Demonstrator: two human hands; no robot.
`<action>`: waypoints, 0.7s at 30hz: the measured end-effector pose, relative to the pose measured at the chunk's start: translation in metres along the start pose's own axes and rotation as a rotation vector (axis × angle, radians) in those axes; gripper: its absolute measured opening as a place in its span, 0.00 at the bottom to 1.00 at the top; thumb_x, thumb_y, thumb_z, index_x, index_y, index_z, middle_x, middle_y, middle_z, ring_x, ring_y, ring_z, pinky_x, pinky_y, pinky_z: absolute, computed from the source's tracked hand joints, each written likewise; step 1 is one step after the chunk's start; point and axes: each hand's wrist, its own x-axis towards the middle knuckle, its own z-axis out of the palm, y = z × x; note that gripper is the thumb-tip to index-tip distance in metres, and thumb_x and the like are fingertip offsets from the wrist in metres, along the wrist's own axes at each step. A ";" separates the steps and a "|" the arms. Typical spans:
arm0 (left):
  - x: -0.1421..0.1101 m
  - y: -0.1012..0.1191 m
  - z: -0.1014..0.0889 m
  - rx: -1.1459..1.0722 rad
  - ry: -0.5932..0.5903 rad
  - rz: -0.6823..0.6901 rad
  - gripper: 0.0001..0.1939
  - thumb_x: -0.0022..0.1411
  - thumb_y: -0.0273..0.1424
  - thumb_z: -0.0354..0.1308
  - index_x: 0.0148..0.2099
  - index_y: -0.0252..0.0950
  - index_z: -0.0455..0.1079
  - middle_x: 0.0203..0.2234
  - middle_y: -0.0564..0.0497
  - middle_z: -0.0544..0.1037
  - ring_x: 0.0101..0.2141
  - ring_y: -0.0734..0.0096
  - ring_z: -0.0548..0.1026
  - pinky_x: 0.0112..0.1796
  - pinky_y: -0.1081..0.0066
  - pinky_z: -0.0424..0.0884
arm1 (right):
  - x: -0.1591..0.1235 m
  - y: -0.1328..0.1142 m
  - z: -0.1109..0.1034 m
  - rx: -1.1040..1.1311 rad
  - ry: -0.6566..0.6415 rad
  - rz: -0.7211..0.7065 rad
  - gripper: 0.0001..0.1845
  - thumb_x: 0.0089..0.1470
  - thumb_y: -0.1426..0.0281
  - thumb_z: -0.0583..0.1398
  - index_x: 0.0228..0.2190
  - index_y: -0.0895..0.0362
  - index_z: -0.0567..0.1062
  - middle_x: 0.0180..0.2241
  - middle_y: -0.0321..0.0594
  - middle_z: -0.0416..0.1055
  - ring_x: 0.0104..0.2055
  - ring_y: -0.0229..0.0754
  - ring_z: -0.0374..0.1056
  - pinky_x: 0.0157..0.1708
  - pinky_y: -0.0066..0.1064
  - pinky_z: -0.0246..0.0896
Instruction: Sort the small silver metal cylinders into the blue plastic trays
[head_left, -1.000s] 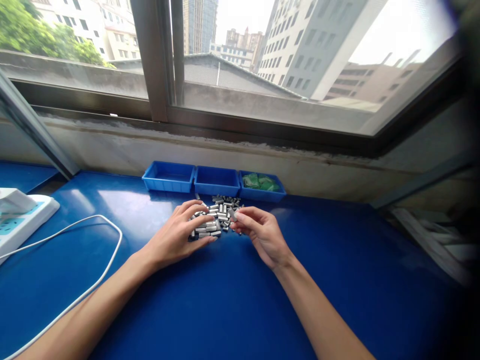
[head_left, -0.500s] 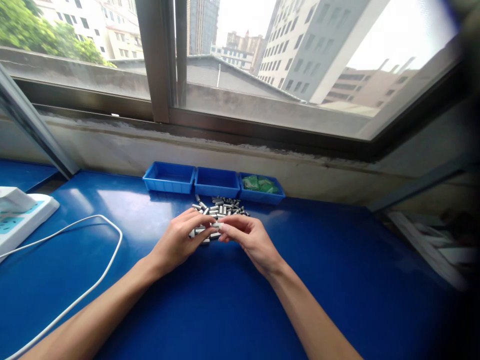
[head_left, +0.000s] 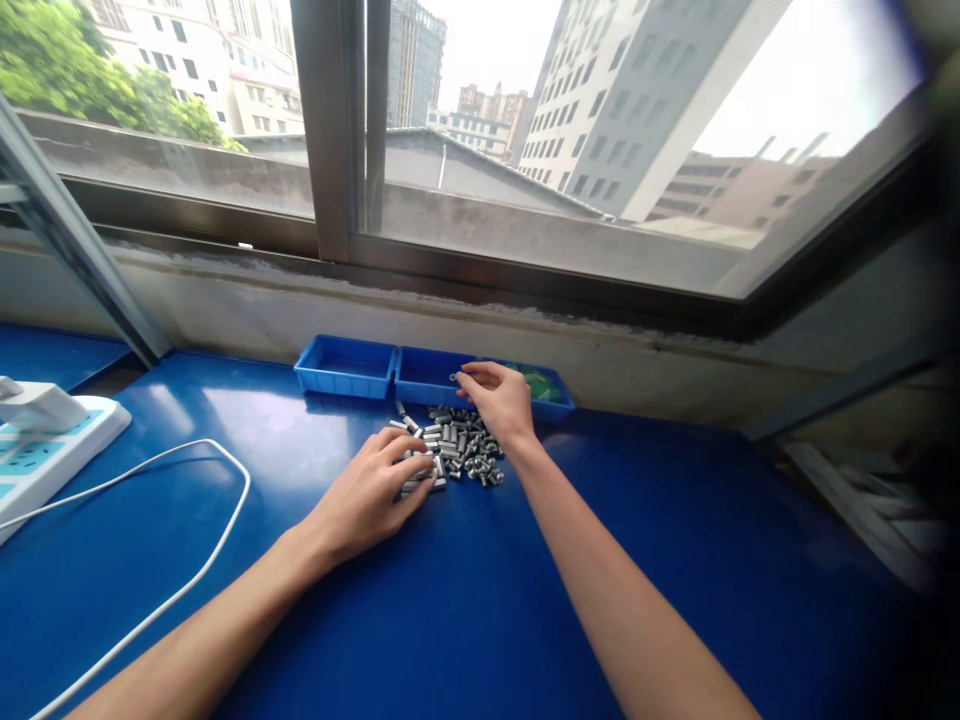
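Observation:
My right hand (head_left: 499, 402) is pinched on a small metal standoff (head_left: 453, 377), whose round end shows past the fingertips; the rest of it is hidden. This hand hovers over the front of the middle blue bin (head_left: 426, 365). My left hand (head_left: 379, 485) rests with fingers bent and apart on the left side of a pile of metal standoffs (head_left: 450, 434). Its fingertips touch several of the pieces. Short screws (head_left: 484, 465) lie heaped at the pile's right side.
A left blue bin (head_left: 345, 365) and a right blue bin with green packets (head_left: 541, 385) stand in the same row by the wall. A white power strip (head_left: 67, 440) and white cable (head_left: 238, 500) lie at left. The window frame (head_left: 525, 285) rises behind.
My hands were together over the pile, holding a small metal piece between them. My right hand has moved up and away to the middle bin with it; my left has lowered onto the pile.

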 end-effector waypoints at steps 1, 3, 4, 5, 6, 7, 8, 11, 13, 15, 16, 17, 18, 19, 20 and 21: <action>0.000 0.000 0.000 0.005 -0.011 0.001 0.11 0.69 0.32 0.53 0.49 0.40 0.73 0.48 0.45 0.76 0.51 0.57 0.69 0.51 0.55 0.71 | -0.002 -0.001 -0.001 0.005 -0.008 -0.005 0.14 0.50 0.62 0.65 0.35 0.59 0.80 0.29 0.43 0.80 0.29 0.45 0.78 0.31 0.32 0.72; -0.001 0.000 0.001 0.010 -0.025 -0.001 0.11 0.69 0.33 0.53 0.50 0.40 0.73 0.48 0.45 0.76 0.51 0.57 0.68 0.52 0.54 0.70 | -0.010 -0.007 -0.009 -0.015 -0.040 -0.028 0.13 0.51 0.62 0.63 0.35 0.58 0.80 0.29 0.43 0.80 0.29 0.44 0.77 0.30 0.31 0.71; -0.001 0.000 0.000 0.012 -0.030 -0.001 0.11 0.69 0.33 0.53 0.50 0.40 0.73 0.48 0.45 0.76 0.51 0.57 0.68 0.52 0.54 0.70 | -0.015 -0.011 -0.015 -0.050 -0.078 -0.048 0.12 0.52 0.62 0.63 0.33 0.58 0.79 0.29 0.42 0.80 0.28 0.44 0.77 0.30 0.31 0.70; -0.001 0.001 0.000 0.014 -0.033 -0.001 0.11 0.69 0.33 0.53 0.50 0.40 0.73 0.49 0.45 0.76 0.51 0.56 0.68 0.52 0.54 0.70 | -0.021 -0.014 -0.023 -0.110 -0.108 -0.070 0.11 0.53 0.62 0.62 0.31 0.57 0.79 0.28 0.41 0.79 0.27 0.43 0.76 0.29 0.30 0.69; -0.001 0.001 0.000 0.016 -0.039 -0.001 0.11 0.69 0.33 0.53 0.50 0.39 0.73 0.49 0.45 0.75 0.52 0.56 0.68 0.52 0.54 0.70 | -0.027 -0.016 -0.031 -0.181 -0.157 -0.087 0.10 0.53 0.63 0.62 0.30 0.57 0.79 0.27 0.40 0.79 0.26 0.42 0.75 0.29 0.30 0.68; -0.001 0.002 -0.001 0.017 -0.044 -0.001 0.11 0.70 0.33 0.52 0.50 0.39 0.73 0.49 0.45 0.75 0.52 0.56 0.68 0.52 0.53 0.70 | -0.033 -0.018 -0.039 -0.259 -0.204 -0.102 0.10 0.53 0.63 0.62 0.29 0.56 0.79 0.25 0.39 0.78 0.26 0.42 0.75 0.28 0.30 0.67; 0.000 0.003 -0.001 0.019 -0.048 0.000 0.11 0.70 0.33 0.52 0.50 0.39 0.73 0.49 0.45 0.75 0.51 0.56 0.68 0.52 0.53 0.70 | -0.039 -0.019 -0.048 -0.334 -0.237 -0.119 0.10 0.53 0.63 0.62 0.28 0.56 0.79 0.24 0.38 0.77 0.26 0.42 0.74 0.27 0.29 0.65; 0.001 0.004 0.000 0.021 -0.057 0.007 0.12 0.70 0.34 0.52 0.51 0.39 0.73 0.48 0.45 0.76 0.51 0.56 0.68 0.52 0.54 0.70 | -0.055 -0.015 -0.069 -0.500 -0.341 -0.149 0.08 0.52 0.65 0.61 0.27 0.55 0.79 0.25 0.37 0.77 0.27 0.41 0.72 0.27 0.29 0.63; 0.002 0.004 0.000 0.019 -0.060 0.014 0.12 0.70 0.34 0.53 0.51 0.40 0.73 0.49 0.45 0.76 0.51 0.57 0.68 0.53 0.54 0.69 | -0.064 -0.011 -0.078 -0.565 -0.388 -0.131 0.06 0.51 0.66 0.62 0.28 0.54 0.79 0.25 0.36 0.77 0.26 0.40 0.71 0.27 0.29 0.63; 0.002 0.004 0.001 0.017 -0.058 0.015 0.12 0.70 0.33 0.53 0.51 0.40 0.73 0.49 0.45 0.75 0.52 0.57 0.68 0.53 0.54 0.69 | -0.070 -0.008 -0.082 -0.574 -0.448 -0.116 0.05 0.50 0.67 0.62 0.30 0.54 0.79 0.27 0.36 0.78 0.27 0.40 0.72 0.28 0.29 0.63; 0.002 0.004 0.001 0.017 -0.055 0.013 0.12 0.70 0.33 0.53 0.51 0.40 0.73 0.49 0.45 0.75 0.52 0.57 0.68 0.53 0.54 0.69 | -0.072 -0.007 -0.083 -0.569 -0.475 -0.109 0.05 0.50 0.68 0.62 0.30 0.54 0.79 0.28 0.36 0.78 0.28 0.41 0.72 0.29 0.29 0.64; 0.002 0.004 0.000 0.017 -0.054 0.011 0.12 0.70 0.33 0.53 0.51 0.40 0.73 0.49 0.45 0.75 0.52 0.57 0.68 0.53 0.54 0.69 | -0.074 -0.006 -0.084 -0.558 -0.496 -0.102 0.05 0.51 0.68 0.62 0.31 0.54 0.79 0.29 0.37 0.78 0.29 0.41 0.72 0.29 0.29 0.64; 0.002 0.004 0.000 0.019 -0.054 0.011 0.12 0.70 0.33 0.53 0.51 0.39 0.72 0.49 0.45 0.75 0.52 0.57 0.68 0.53 0.54 0.69 | -0.075 -0.006 -0.085 -0.544 -0.513 -0.091 0.05 0.51 0.68 0.62 0.31 0.54 0.79 0.30 0.37 0.78 0.30 0.41 0.73 0.30 0.29 0.65; 0.002 0.004 0.000 0.021 -0.055 0.013 0.12 0.70 0.33 0.52 0.51 0.39 0.72 0.49 0.45 0.75 0.52 0.57 0.68 0.53 0.54 0.69 | -0.075 -0.006 -0.085 -0.524 -0.526 -0.078 0.05 0.52 0.68 0.62 0.31 0.54 0.79 0.31 0.37 0.79 0.31 0.41 0.73 0.31 0.29 0.66; 0.002 0.004 -0.001 0.023 -0.058 0.015 0.12 0.70 0.33 0.52 0.51 0.39 0.72 0.49 0.45 0.75 0.52 0.56 0.68 0.53 0.54 0.69 | -0.075 -0.006 -0.085 -0.499 -0.534 -0.062 0.06 0.53 0.68 0.61 0.31 0.54 0.79 0.31 0.37 0.79 0.32 0.42 0.74 0.32 0.29 0.67; 0.002 0.004 -0.001 0.024 -0.064 0.019 0.12 0.70 0.33 0.52 0.51 0.39 0.72 0.49 0.45 0.75 0.52 0.56 0.68 0.53 0.54 0.70 | -0.075 -0.005 -0.086 -0.472 -0.537 -0.046 0.06 0.54 0.68 0.61 0.30 0.54 0.79 0.31 0.37 0.79 0.33 0.42 0.75 0.34 0.30 0.68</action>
